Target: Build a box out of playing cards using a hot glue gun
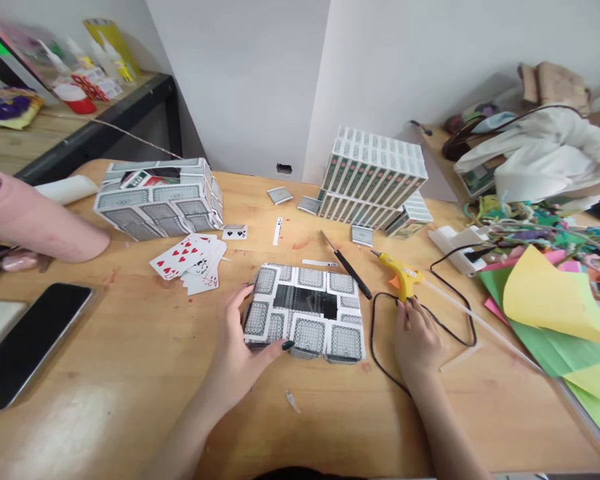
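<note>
A flat box covered in playing cards (310,335), backs outward, lies in front of me with a dark rectangular window in its top. My left hand (243,333) grips its left end, thumb along the near edge and fingers round the far side. My right hand (417,330) is closed around the handle of a yellow glue gun (403,272), which rests on the table right of the box, its nozzle toward the upper left. A clear glue stick (460,303) sticks out behind the gun. Between box and gun lies a black-handled knife (353,272).
A larger card-covered box (155,207) stands at the back left, loose playing cards (190,260) before it. Stacked card packs (370,177) stand at the back right. A black cord (380,360) loops around my right hand; coloured paper (555,313) and a phone (35,343) flank the work area.
</note>
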Action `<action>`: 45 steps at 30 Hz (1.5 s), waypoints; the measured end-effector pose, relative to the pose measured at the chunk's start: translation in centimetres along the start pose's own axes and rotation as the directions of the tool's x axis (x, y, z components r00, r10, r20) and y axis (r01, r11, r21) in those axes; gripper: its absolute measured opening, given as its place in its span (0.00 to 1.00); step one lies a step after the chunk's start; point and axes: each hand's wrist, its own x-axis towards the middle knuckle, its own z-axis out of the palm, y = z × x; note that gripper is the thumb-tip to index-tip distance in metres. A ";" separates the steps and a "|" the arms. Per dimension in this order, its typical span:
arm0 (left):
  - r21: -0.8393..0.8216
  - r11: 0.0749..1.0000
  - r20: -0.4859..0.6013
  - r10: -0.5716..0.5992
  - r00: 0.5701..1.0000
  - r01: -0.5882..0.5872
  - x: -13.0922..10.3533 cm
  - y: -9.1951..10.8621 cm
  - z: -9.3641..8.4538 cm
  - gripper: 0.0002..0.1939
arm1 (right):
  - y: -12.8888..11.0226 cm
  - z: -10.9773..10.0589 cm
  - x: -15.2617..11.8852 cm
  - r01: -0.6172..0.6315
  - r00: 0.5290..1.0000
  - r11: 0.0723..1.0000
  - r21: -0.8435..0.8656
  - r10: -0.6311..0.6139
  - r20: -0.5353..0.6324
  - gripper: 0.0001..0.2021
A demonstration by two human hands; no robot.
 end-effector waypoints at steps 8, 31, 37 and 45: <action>-0.114 0.984 -0.073 -0.145 0.987 0.136 -0.4 -0.3 1.5 0.33 | -4.2 -2.9 4.2 -0.125 0.985 0.919 0.373 0.069 0.161 0.15; 0.192 0.922 -0.061 0.354 0.933 -0.337 9.5 -2.4 -1.0 0.21 | -7.4 -3.2 7.8 -0.662 0.580 0.518 0.541 -0.101 0.808 0.11; 0.130 0.954 -0.128 0.285 0.950 -0.268 7.2 -2.2 0.1 0.37 | -6.2 -6.5 5.3 -0.673 0.681 0.314 0.670 -0.090 0.727 0.16; -0.122 0.973 -0.043 0.191 0.981 -0.195 6.9 -1.7 1.1 0.38 | -6.5 -9.9 2.0 -0.779 0.463 0.257 0.572 -0.381 0.800 0.20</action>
